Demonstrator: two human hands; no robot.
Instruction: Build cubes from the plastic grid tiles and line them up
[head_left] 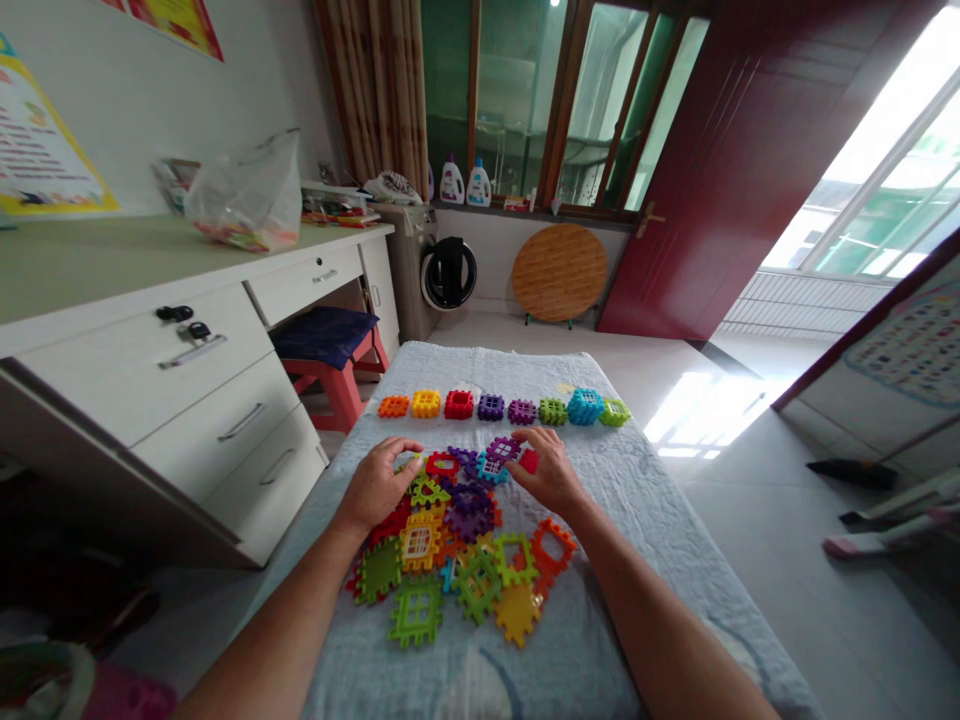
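My right hand (551, 470) pinches a purple interlocking building tile (502, 449) with a lattice centre, above the far edge of a loose pile. My left hand (379, 487) curves at the pile's left side, thumb and fingers apart, close to a lime-green triangular-holed tile (429, 491). Between the forearms lie dark purple tiles (471, 512), a yellow window tile (421, 540), green tiles (416, 612), a gold tile (518, 612) and an orange tile (553, 552). Beyond the hands, stacks sorted by colour form a row, among them a red stack (459, 404) and a blue stack (585, 406).
The tiles rest on a cloth-covered table (675, 620). To the left stand a white desk (202, 350) with drawers and a pink stool (337, 385) with a dark cushion. A washing machine (409, 260), a round wooden board (559, 275) and a red door (697, 170) are farther back.
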